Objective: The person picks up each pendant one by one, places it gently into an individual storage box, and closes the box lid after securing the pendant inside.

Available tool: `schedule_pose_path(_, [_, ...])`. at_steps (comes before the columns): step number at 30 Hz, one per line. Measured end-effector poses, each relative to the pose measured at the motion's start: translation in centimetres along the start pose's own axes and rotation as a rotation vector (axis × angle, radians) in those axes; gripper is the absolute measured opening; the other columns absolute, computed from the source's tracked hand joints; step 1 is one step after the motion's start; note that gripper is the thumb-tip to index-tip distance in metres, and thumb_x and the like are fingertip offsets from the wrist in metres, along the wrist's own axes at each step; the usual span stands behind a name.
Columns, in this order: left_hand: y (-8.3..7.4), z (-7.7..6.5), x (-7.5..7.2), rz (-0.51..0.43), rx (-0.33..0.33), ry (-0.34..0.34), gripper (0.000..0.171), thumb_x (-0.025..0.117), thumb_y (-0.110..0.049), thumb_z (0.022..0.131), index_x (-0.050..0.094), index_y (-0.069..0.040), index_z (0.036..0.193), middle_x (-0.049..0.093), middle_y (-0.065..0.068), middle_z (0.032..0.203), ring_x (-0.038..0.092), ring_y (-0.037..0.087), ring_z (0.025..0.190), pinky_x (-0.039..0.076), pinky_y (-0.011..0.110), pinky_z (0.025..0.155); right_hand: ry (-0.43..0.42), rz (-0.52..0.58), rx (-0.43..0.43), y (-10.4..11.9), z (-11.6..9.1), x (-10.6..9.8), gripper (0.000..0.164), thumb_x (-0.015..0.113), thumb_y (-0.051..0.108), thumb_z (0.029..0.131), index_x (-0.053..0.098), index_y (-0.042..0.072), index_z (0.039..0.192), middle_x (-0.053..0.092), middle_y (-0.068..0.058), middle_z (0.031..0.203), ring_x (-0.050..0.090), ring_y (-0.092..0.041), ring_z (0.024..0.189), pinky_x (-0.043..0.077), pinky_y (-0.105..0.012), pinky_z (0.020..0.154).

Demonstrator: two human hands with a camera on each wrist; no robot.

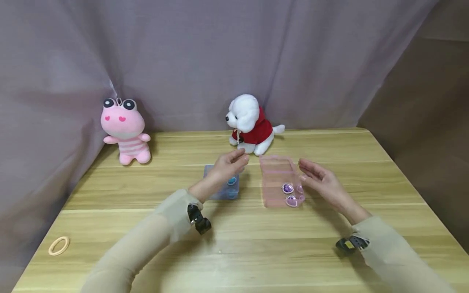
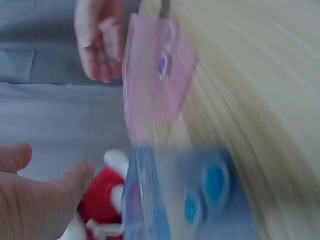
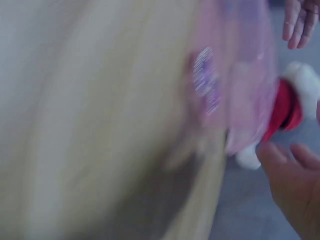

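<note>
My left hand (image 1: 228, 166) hovers over a translucent blue box (image 1: 221, 196), its fingers extended and holding nothing. Blue oval gems with pale rims (image 2: 215, 183) show in that box in the left wrist view; the forearm partly covers it in the head view. A translucent pink box (image 1: 271, 195) lies to the right, its far part standing up like a raised lid. Purple gems with pale beaded rims, such as one heart-like gem (image 1: 288, 188), are at its right side. Just right of the pink box, my right hand (image 1: 325, 185) is held with loose, extended fingers and nothing in them.
Behind the boxes sits a white plush dog (image 1: 244, 112) in a red garment. A pink plush toy (image 1: 126, 130) stands at the back left. One pale ring (image 1: 59, 245) lies near the table's left edge. A grey curtain (image 1: 190, 61) hangs behind the wooden table (image 1: 256, 260).
</note>
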State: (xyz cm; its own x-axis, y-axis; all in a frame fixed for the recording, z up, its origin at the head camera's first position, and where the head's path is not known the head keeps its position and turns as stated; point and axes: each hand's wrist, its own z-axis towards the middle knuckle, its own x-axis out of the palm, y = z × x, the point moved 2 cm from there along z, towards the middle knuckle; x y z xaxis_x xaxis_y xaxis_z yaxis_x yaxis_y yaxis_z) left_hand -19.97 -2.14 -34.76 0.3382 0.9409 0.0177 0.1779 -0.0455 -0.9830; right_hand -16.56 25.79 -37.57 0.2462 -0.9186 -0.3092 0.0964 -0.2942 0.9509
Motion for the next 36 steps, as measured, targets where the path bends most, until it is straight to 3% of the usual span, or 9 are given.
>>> schedule_pose_path(5, [1.7, 3.8, 2.2, -0.210, -0.138, -0.033, 0.058, 0.048, -0.019, 0.103, 0.026, 0.003, 0.152, 0.029, 0.020, 0.159, 0.032, 0.033, 0.146, 0.033, 0.040, 0.120, 0.185, 0.043, 0.004, -2.3, -1.2, -1.1, 0.072, 0.058, 0.008, 0.097, 0.014, -0.016, 0.148, 0.015, -0.040, 0.153, 0.045, 0.017, 0.119, 0.040, -0.003, 0.098])
schedule_pose_path(9, [8.3, 10.8, 1.8, -0.290, -0.171, -0.052, 0.062, 0.059, -0.029, 0.098, 0.037, 0.000, 0.148, 0.034, 0.019, 0.156, 0.037, 0.033, 0.142, 0.041, 0.039, 0.114, 0.266, 0.088, -0.018, -3.1, -1.7, -0.8, 0.077, 0.060, 0.003, 0.094, 0.008, -0.019, 0.147, 0.007, -0.042, 0.152, 0.045, 0.019, 0.118, 0.038, -0.004, 0.100])
schedule_pose_path(12, [12.1, 15.0, 2.0, -0.343, -0.217, -0.094, 0.053, 0.062, -0.030, 0.096, 0.048, -0.002, 0.140, 0.054, 0.016, 0.130, 0.053, 0.026, 0.120, 0.051, 0.034, 0.102, 0.269, 0.093, -0.015, -3.3, -1.7, -0.6, 0.080, 0.062, 0.003, 0.092, 0.008, -0.017, 0.148, 0.007, -0.041, 0.154, 0.045, 0.019, 0.119, 0.037, -0.004, 0.100])
schedule_pose_path(17, [8.4, 12.3, 4.5, -0.390, -0.289, -0.212, 0.030, 0.052, -0.019, 0.101, 0.055, -0.002, 0.126, 0.050, 0.001, 0.086, 0.048, 0.011, 0.080, 0.047, 0.024, 0.084, 0.242, 0.064, 0.014, -3.4, -1.7, -0.4, 0.081, 0.063, 0.005, 0.092, 0.010, -0.011, 0.151, 0.011, -0.038, 0.155, 0.045, -0.004, 0.134, 0.037, -0.006, 0.101])
schedule_pose_path(24, [5.2, 9.1, 4.9, -0.395, -0.236, -0.172, 0.030, 0.050, -0.019, 0.102, 0.057, 0.000, 0.125, 0.057, 0.001, 0.085, 0.051, 0.008, 0.074, 0.050, 0.020, 0.072, 0.225, 0.030, 0.034, -3.3, -1.9, -0.2, 0.080, 0.062, 0.007, 0.094, 0.010, -0.007, 0.153, 0.016, -0.037, 0.155, 0.023, -0.049, 0.138, 0.038, -0.006, 0.100])
schedule_pose_path(26, [2.6, 6.7, 5.2, -0.353, -0.236, -0.181, 0.039, 0.043, -0.021, 0.105, 0.048, 0.000, 0.138, 0.053, -0.001, 0.089, 0.050, 0.007, 0.075, 0.049, 0.019, 0.073, 0.221, 0.028, 0.032, -3.3, -1.9, -0.1, 0.079, 0.061, 0.007, 0.094, 0.011, -0.007, 0.153, 0.017, -0.038, 0.154, 0.028, -0.045, 0.139, 0.039, -0.006, 0.100])
schedule_pose_path(28, [3.5, 7.5, 5.0, -0.308, -0.165, -0.182, 0.043, 0.046, -0.028, 0.104, 0.048, -0.007, 0.142, 0.057, 0.001, 0.095, 0.055, 0.009, 0.080, 0.051, 0.022, 0.075, 0.217, 0.029, 0.033, -3.3, -2.0, 0.0, 0.078, 0.062, 0.007, 0.094, 0.011, -0.007, 0.153, 0.018, -0.038, 0.154, 0.034, -0.037, 0.140, 0.041, -0.006, 0.099])
schedule_pose_path(33, [2.4, 5.4, 5.3, -0.073, 0.000, -0.204, 0.043, 0.047, -0.038, 0.103, 0.057, -0.011, 0.135, 0.061, 0.014, 0.131, 0.057, 0.024, 0.117, 0.047, 0.038, 0.105, 0.204, 0.021, 0.040, -3.4, -1.9, 0.1, 0.077, 0.061, 0.006, 0.094, 0.012, -0.009, 0.152, 0.016, -0.037, 0.155, 0.031, -0.043, 0.139, 0.041, -0.006, 0.098])
schedule_pose_path(36, [1.0, 2.8, 5.8, 0.018, 0.009, -0.201, 0.044, 0.047, -0.038, 0.103, 0.058, -0.005, 0.129, 0.058, 0.016, 0.133, 0.052, 0.028, 0.124, 0.041, 0.044, 0.111, 0.188, 0.022, 0.052, -3.5, -1.9, 0.2, 0.074, 0.060, 0.006, 0.095, 0.013, -0.011, 0.151, 0.016, -0.038, 0.155, 0.025, -0.050, 0.137, 0.041, -0.005, 0.098])
